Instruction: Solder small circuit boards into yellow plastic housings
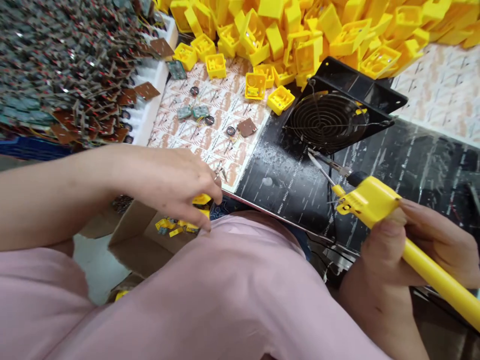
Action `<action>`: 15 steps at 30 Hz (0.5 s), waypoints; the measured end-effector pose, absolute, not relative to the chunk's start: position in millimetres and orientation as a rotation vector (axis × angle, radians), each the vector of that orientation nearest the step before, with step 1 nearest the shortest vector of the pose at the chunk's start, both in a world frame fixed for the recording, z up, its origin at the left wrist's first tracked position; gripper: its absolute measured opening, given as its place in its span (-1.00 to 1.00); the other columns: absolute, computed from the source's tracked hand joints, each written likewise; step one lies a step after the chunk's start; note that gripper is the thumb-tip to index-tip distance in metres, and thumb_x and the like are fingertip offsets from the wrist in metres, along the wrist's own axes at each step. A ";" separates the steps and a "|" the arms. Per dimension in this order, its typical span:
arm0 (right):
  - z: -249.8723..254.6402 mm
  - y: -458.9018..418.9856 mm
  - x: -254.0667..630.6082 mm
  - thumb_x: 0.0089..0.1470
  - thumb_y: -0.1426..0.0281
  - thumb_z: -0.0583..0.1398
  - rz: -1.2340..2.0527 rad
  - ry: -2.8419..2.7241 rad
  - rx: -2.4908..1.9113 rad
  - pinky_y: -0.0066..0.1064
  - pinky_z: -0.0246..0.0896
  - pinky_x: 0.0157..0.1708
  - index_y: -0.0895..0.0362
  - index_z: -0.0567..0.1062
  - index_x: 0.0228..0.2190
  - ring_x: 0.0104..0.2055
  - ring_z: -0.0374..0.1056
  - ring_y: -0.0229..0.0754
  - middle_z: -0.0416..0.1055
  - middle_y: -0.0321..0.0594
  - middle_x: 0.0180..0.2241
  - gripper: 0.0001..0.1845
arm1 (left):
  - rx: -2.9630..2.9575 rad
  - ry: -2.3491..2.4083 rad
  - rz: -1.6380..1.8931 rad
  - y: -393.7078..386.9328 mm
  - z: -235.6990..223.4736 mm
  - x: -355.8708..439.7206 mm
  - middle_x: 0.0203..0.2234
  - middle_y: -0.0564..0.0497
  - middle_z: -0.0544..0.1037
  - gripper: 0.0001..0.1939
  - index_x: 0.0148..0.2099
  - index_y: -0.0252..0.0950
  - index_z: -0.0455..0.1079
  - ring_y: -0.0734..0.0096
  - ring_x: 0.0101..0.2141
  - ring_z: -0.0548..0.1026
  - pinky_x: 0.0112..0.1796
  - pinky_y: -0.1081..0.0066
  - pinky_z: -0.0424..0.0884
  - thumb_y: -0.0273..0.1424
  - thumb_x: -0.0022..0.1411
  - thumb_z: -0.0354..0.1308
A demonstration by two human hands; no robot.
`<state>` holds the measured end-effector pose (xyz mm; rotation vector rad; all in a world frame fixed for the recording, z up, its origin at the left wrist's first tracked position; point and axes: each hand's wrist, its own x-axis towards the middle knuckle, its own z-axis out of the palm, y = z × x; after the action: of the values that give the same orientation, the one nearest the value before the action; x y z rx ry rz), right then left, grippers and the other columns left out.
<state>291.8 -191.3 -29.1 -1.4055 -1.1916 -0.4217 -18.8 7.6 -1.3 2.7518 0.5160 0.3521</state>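
Observation:
My right hand (397,245) grips the yellow handle of a soldering iron (375,200), whose thin metal tip (318,167) points up-left over the black mat (285,185) near the fan. My left hand (168,180) reaches down past the table's front edge, fingers curled round a small yellow plastic part (201,200). Below that hand a cardboard box (138,240) holds a few more small yellow pieces (168,225).
A black fan (330,117) sits tilted on the mat. Several yellow plastic housings (300,35) are heaped at the back. A white tray (157,75) at the left is piled with small circuit boards (67,65). Loose boards and round parts lie on printed paper (217,105). My pink garment (232,295) fills the foreground.

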 end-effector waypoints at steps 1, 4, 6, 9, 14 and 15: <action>-28.9 -190.2 291.8 0.01 0.26 0.49 -0.427 -1.191 -1.386 -0.49 0.39 -0.55 -0.02 0.71 -0.16 -0.52 0.47 -0.29 0.64 -0.29 -0.43 -0.70 | 2.753 0.550 0.367 23.1 -1.6 -10.6 -0.02 -0.08 0.60 -0.48 0.11 -0.07 0.54 -0.04 0.14 0.43 0.09 0.09 0.41 0.02 0.19 0.21; -29.3 -188.4 291.6 0.00 0.28 0.49 -0.422 -1.196 -1.347 -0.43 0.45 -0.45 -0.03 0.69 -0.13 -0.45 0.52 -0.25 0.66 -0.29 -0.38 -0.65 | 2.745 0.676 0.410 78.3 -12.5 38.1 0.08 -0.08 0.56 -0.40 0.24 -0.05 0.45 -0.11 0.24 0.32 0.16 0.00 0.34 -0.03 0.18 0.20; -29.9 -189.1 291.3 -0.02 0.30 0.50 -0.409 -1.181 -1.346 -0.41 0.44 -0.42 -0.02 0.69 -0.11 -0.44 0.53 -0.24 0.66 -0.27 -0.36 -0.61 | 2.718 0.800 0.473 111.5 -29.4 77.2 0.12 -0.09 0.54 -0.37 0.24 -0.05 0.45 -0.17 0.24 0.30 0.15 -0.05 0.34 -0.01 0.14 0.21; -31.5 -190.6 291.7 -0.06 0.31 0.51 -0.433 -1.135 -1.368 -0.42 0.39 -0.46 -0.01 0.70 -0.13 -0.48 0.50 -0.25 0.65 -0.25 -0.40 -0.61 | 2.631 0.988 0.567 140.2 -60.1 120.7 0.13 -0.09 0.53 -0.36 0.16 -0.04 0.50 -0.26 0.22 0.29 0.08 -0.15 0.37 0.06 0.06 0.23; -39.4 -185.4 301.2 -0.06 0.23 0.50 -0.514 -1.096 -1.357 -0.41 0.34 -0.57 0.03 0.72 -0.20 -0.54 0.46 -0.23 0.62 -0.22 -0.47 -0.67 | 2.651 1.062 0.550 149.6 -74.5 130.1 0.10 -0.05 0.53 -0.38 0.15 0.05 0.49 -0.25 0.20 0.28 0.12 -0.25 0.31 0.04 0.02 0.21; -41.5 -183.6 304.0 -0.06 0.21 0.50 -0.529 -1.092 -1.345 -0.41 0.32 -0.59 0.04 0.72 -0.21 -0.55 0.45 -0.24 0.62 -0.21 -0.47 -0.66 | 2.666 1.049 0.500 151.2 -70.0 125.2 0.11 -0.07 0.52 -0.37 0.14 0.02 0.49 -0.27 0.20 0.28 0.14 -0.26 0.30 0.01 0.00 0.21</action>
<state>304.0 -183.6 -41.5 -1.3445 -1.0916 -0.5294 125.2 151.2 -70.0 2.6655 1.0490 0.5001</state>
